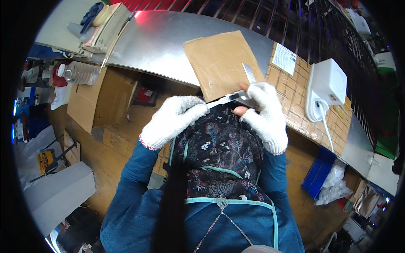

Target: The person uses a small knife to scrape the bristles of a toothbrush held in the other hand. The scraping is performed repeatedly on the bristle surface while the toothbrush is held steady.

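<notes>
Both my hands wear white knit gloves. My left hand [175,119] pinches the near end of a thin flat metal strip [220,101] at the bench edge. My right hand [265,114], with bare fingertips showing, grips a dark metal tool [244,98] clamped on the strip's other end. A second narrow metal strip [249,73] sticks up just above my right hand. A brown cardboard sheet [219,61] lies on the metal bench top [156,42] right behind both hands. A dark flowered apron covers my lap below them.
A white box with a coiled cable [327,86] sits on the taped cardboard surface [295,97] to the right. A plastic water bottle [82,72] and an open cardboard box [90,101] stand at left. A blue crate [317,173] and plastic bags lie on the floor at right.
</notes>
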